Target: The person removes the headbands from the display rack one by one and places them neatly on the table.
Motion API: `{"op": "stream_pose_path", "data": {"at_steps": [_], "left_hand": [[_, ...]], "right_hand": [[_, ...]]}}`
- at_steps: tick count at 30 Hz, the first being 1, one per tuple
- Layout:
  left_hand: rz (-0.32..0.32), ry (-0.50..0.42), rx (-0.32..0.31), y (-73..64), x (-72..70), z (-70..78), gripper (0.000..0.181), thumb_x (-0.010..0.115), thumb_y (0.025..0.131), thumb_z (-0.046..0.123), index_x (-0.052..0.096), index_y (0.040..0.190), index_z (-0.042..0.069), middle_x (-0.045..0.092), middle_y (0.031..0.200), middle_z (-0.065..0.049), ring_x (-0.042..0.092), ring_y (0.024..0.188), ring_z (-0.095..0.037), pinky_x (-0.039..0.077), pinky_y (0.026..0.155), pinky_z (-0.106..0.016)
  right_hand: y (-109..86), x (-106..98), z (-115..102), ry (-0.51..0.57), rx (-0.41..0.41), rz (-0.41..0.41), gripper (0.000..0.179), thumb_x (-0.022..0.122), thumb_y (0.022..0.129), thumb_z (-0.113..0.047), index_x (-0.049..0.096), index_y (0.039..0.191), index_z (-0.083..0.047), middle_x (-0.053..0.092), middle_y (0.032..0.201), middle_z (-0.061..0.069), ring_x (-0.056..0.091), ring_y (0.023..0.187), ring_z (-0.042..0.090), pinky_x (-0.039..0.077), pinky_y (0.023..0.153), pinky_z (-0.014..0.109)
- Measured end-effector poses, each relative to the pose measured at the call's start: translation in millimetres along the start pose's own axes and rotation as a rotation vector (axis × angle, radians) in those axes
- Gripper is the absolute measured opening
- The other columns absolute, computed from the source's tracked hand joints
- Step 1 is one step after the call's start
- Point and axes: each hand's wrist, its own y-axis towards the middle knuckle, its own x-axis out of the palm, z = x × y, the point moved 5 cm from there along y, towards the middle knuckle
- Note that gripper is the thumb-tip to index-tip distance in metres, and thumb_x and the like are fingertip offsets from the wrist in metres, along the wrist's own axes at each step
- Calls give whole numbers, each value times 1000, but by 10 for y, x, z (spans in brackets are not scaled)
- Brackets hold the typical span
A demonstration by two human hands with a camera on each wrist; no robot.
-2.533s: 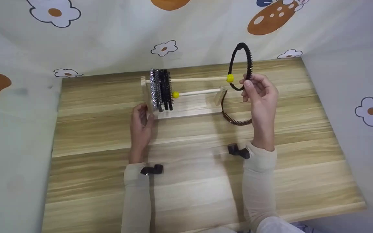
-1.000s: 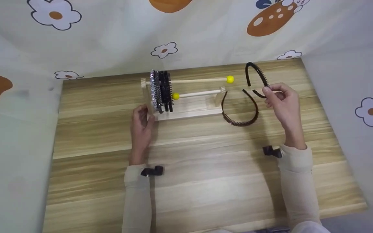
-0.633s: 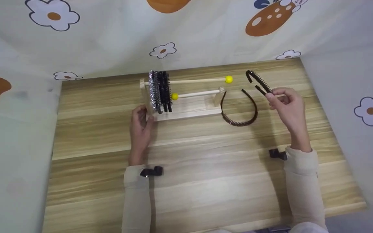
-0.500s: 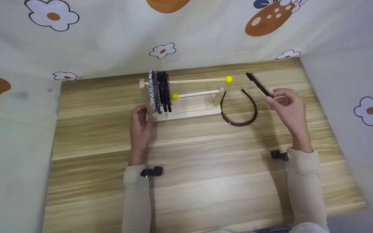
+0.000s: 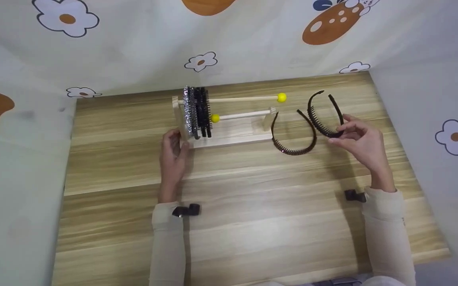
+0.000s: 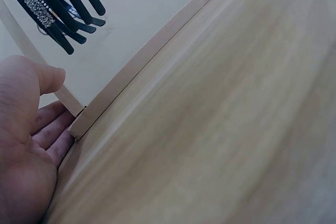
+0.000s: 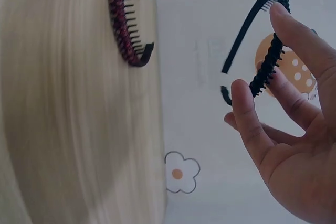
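A wooden rack (image 5: 237,141) has two pale rods, each with a yellow ball on its end. My left hand (image 5: 172,159) holds the rack's left end; the left wrist view shows the thumb at the post and the fingers by the base corner. On the rear rod, against the left post, hang silver glitter headbands (image 5: 188,111) and several black headbands (image 5: 204,113). Right of the rack, my right hand (image 5: 366,145) pinches a black toothed headband (image 7: 269,60) by its curve, ends pointing away. Just left of it lies a dark reddish toothed headband (image 5: 292,152) on the table.
The wood-grain table (image 5: 229,222) ends at a flower-printed cloth (image 5: 141,51) behind and at the sides. The front rod's yellow ball (image 5: 215,118) stands close to the hanging headbands; the rear rod's ball (image 5: 282,97) sticks out at the right.
My right hand has moved right and toward me with the black headband, from the rear rod's ball to beyond the reddish headband, turning it until its ends point away. My left hand stays.
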Motion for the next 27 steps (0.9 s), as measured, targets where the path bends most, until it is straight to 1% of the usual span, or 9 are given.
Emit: {"op": "stream_pose_path", "data": {"at_steps": [4,8,11,15,18,21,24,27], "left_hand": [[-2,-7,10,12,1,-3,46,61,107,-8,46,150,-9,54,158,-29,47,156,-42,35,136,-39],[-4,-4,14,17,5,-5,46,61,107,-7,46,150,-10,55,158,-29,48,155,-42,35,136,-39],[-2,-25,12,14,5,0,46,61,107,-7,46,150,-11,55,157,-29,48,155,-42,34,136,-39],[-1,-54,8,10,7,9,45,61,108,-7,45,150,-11,55,156,-30,48,154,-42,33,137,-38],[-2,-43,2,9,9,5,46,61,108,-6,45,151,-10,55,157,-29,48,155,-41,33,137,-38],[-3,-39,1,9,10,2,46,61,108,-6,45,151,-9,54,158,-29,46,156,-41,32,137,-38],[-4,-36,3,10,7,1,46,61,108,-6,45,151,-10,53,159,-30,46,156,-41,33,137,-38],[-5,-32,6,12,4,0,45,61,108,-6,45,150,-11,53,158,-30,47,156,-42,33,137,-38]], "right_hand": [[-12,-71,67,-32,-27,-18,44,96,81,6,71,115,17,51,164,31,77,91,0,65,85,14],[-10,-141,96,-84,-74,-29,43,96,78,9,72,113,16,53,163,30,76,90,-4,63,88,12],[4,-183,131,-119,-86,-48,43,96,77,11,72,113,16,52,163,29,75,92,-6,62,90,11],[25,-228,168,-187,-83,-76,45,98,75,9,73,111,15,53,163,26,73,91,-9,63,83,10],[43,-259,200,-247,-100,-95,44,100,74,6,76,110,11,55,163,24,72,89,-9,62,79,9],[56,-289,233,-279,-124,-102,41,101,73,6,78,107,7,57,161,23,69,97,-8,62,80,9],[65,-323,268,-309,-137,-100,40,101,73,7,78,105,6,59,159,22,63,108,-13,61,83,9],[80,-362,325,-339,-129,-111,41,101,72,6,77,105,7,58,160,23,59,108,-16,58,81,6]]}}
